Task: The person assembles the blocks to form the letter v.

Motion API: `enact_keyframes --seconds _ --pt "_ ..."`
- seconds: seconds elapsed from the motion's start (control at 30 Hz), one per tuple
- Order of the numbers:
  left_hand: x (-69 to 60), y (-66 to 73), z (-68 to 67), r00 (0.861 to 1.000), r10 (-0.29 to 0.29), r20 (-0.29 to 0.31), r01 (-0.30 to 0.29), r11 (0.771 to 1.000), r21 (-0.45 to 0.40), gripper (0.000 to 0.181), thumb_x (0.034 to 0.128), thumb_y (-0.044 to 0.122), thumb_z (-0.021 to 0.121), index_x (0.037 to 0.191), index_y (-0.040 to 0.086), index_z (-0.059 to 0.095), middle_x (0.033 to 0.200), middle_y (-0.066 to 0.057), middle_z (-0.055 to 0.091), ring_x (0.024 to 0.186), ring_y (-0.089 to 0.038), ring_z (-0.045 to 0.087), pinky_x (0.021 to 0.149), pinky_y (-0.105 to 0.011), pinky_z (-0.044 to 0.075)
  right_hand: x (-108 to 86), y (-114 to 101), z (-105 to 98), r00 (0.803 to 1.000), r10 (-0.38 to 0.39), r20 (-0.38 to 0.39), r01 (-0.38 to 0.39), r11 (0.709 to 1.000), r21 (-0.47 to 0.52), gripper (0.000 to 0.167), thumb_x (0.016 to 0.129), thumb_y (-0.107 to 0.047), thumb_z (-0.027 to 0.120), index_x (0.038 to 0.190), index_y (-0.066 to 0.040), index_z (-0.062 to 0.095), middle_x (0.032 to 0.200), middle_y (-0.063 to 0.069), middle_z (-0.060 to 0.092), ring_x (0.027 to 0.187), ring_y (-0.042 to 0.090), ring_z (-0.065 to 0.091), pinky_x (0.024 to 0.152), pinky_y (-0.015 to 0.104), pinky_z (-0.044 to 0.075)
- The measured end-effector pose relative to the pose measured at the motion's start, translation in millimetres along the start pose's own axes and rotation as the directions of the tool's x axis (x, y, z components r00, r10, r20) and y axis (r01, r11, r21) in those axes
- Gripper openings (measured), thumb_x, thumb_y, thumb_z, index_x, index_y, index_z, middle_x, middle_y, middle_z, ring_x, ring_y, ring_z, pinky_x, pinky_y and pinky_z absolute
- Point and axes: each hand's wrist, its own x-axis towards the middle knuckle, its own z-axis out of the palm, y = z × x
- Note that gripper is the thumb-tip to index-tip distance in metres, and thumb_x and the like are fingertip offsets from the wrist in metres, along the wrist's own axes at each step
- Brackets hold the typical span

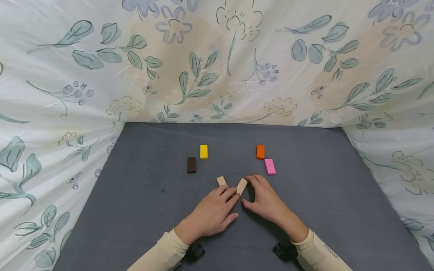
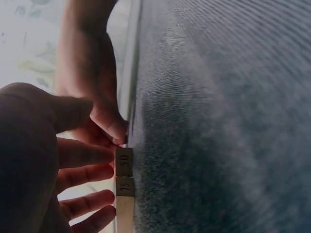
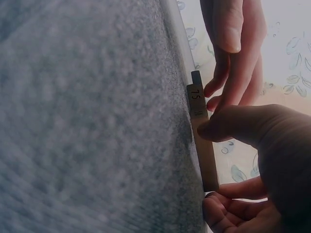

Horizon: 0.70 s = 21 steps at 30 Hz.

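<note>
Two plain wooden blocks lie at an angle to each other in the head view, the left one (image 1: 221,181) partly under the left fingertips, the right one (image 1: 242,186) between both hands. My left hand (image 1: 213,213) rests palm down, fingers extended and touching the blocks. Thumb and forefinger of my right hand (image 1: 268,202) span the right block lengthwise, gripping its ends. In the left wrist view, block ends read 50 (image 2: 124,162) and 75 (image 2: 125,186), beside the left fingers (image 2: 90,173). The right wrist view shows the right thumb against a long block (image 3: 206,160).
Farther back on the grey cloth (image 1: 142,203) stand a dark brown block (image 1: 191,165) and a yellow block (image 1: 204,152) on the left, an orange block (image 1: 260,152) and a pink block (image 1: 269,166) on the right. Floral fabric (image 1: 217,60) borders the surface.
</note>
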Motion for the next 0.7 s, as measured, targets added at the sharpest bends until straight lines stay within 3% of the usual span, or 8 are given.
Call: enact_keyframes --seconds 0.33,0.7 --pt "0.6 -0.8 4.2 1.0 -0.01 0.01 0.01 1.0 -0.002 0.07 0.1068 0.062 0.059 0.155 0.012 0.06 0.156 -0.005 0.054 0.142 -0.025 0.048 0.117 -0.044 0.043 0.2 -0.3 0.4 1.0 -0.005 0.003 0.005 1.0 -0.001 0.073 0.082 -0.02 0.093 0.143 0.004 0.062 0.128 0.014 0.062 0.098 0.022 0.058 0.085 0.044 0.057" --pt "0.6 1.0 7.0 0.999 -0.032 0.024 0.033 0.999 -0.036 0.07 0.1071 0.063 0.058 0.156 0.013 0.059 0.149 -0.002 0.056 0.136 -0.022 0.048 0.116 -0.045 0.044 -1.9 2.6 -6.4 0.999 -0.031 -0.009 0.031 0.998 0.045 0.069 0.085 -0.018 0.093 0.144 0.002 0.062 0.129 0.012 0.062 0.101 0.023 0.062 0.087 0.044 0.059"
